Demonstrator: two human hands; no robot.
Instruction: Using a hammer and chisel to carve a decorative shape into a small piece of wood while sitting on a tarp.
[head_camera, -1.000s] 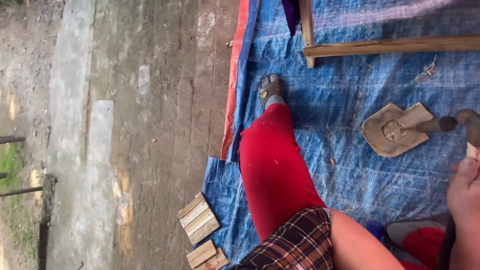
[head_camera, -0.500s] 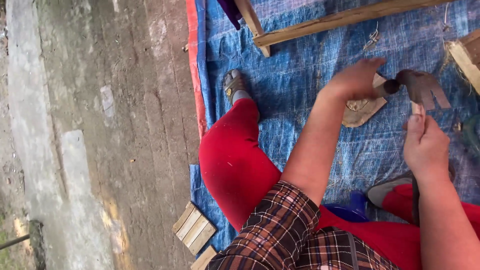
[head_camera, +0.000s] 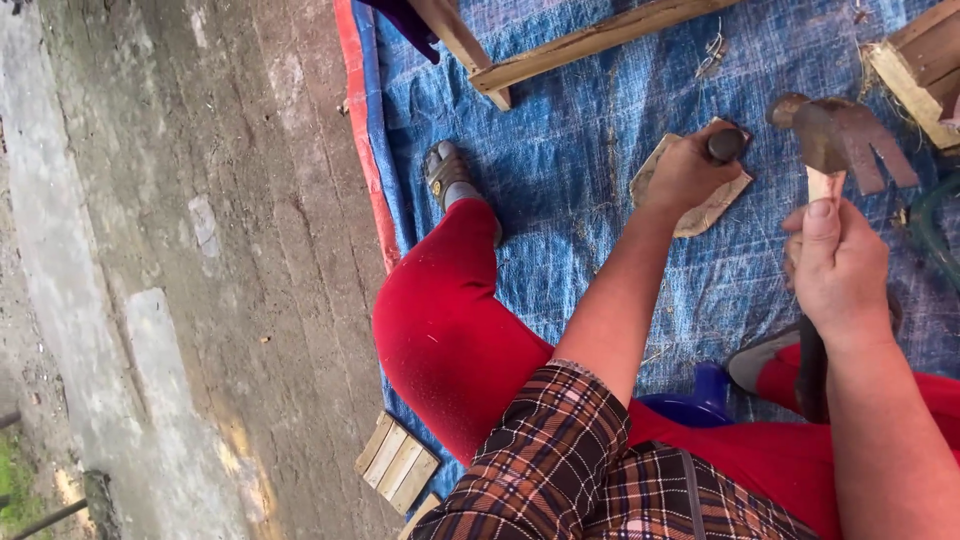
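Claw hammer (head_camera: 840, 140) in right hand's (head_camera: 835, 270) closed grip, left hand (head_camera: 690, 175) gripping dark handle (head_camera: 725, 145), blue tarp (head_camera: 570, 180), concrete ground (head_camera: 200, 250).

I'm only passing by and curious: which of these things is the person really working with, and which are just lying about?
In use:
left hand gripping a dark round handle over a flat wooden piece
right hand holding a claw hammer

Lying about:
long wooden frame
slatted wood block
blue tarp

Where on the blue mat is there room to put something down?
Bare blue tarp lies between the wooden beam, the sandalled foot and the left hand. It is crowded on the right side of the view, round the hammer, the right hand and the wooden box.
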